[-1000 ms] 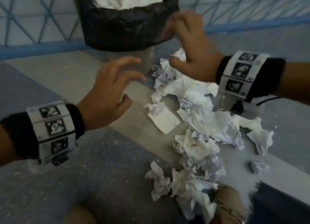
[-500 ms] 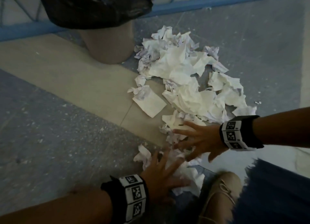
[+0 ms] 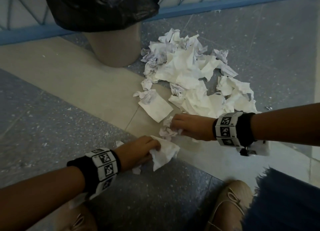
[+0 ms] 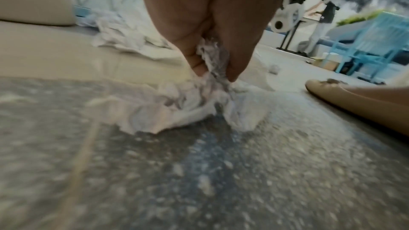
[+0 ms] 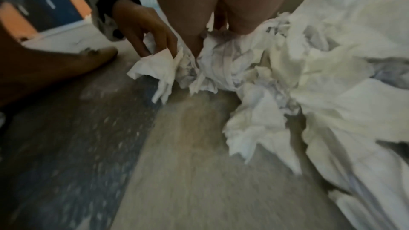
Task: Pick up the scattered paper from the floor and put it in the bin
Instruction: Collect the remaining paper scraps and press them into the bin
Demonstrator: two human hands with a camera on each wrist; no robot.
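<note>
A heap of crumpled white paper (image 3: 194, 78) lies on the floor right of the bin (image 3: 114, 47), which has a black bag (image 3: 102, 7) over its rim. My left hand (image 3: 154, 149) grips a crumpled white sheet (image 3: 164, 153) low over the floor; the left wrist view shows the hand (image 4: 212, 69) with thumb and fingers pinching the sheet (image 4: 177, 107). My right hand (image 3: 174, 127) clutches a wad of paper (image 3: 168, 130) at the near edge of the heap. In the right wrist view the right hand (image 5: 212, 41) holds the wad (image 5: 221, 69), with the left hand (image 5: 159, 52) beside it.
A flat paper piece (image 3: 155, 108) lies left of the heap. Two beige shoes (image 3: 228, 204) (image 3: 79, 220) stand near the bottom of the head view. A blue railing (image 3: 225, 4) runs behind the bin. A person (image 4: 321, 15) stands far off by blue furniture (image 4: 372, 45).
Both hands came down from beside the bin to the near edge of the heap. Half a second ago their fingers were spread over paper; now each hand has closed on a crumpled piece.
</note>
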